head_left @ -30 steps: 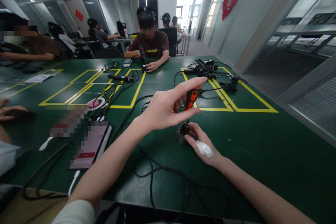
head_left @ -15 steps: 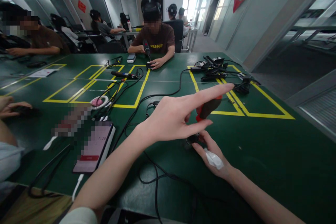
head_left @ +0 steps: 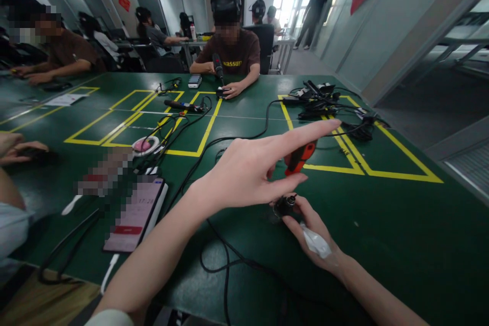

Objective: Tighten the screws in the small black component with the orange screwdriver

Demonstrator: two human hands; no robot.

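Observation:
My left hand reaches over the table with its index finger stretched out. Its other fingers are curled around a red-and-black handle that looks like a screwdriver's; the shaft is hidden. Just below, my right hand, with a white patch near the wrist, pinches a small black cylindrical part between thumb and fingers. The part's dark shiny end points up and right, close under my left thumb, with a small visible gap.
Black cables cross the green table. A phone on a white cord and a tape roll lie left. Cables and black devices are heaped far right. Opposite, a co-worker holds a power screwdriver.
The handle in my left hand has turned, showing more red. My right hand has shifted slightly right and down, uncovering more of the black part. A person now stands fully visible in the back aisle.

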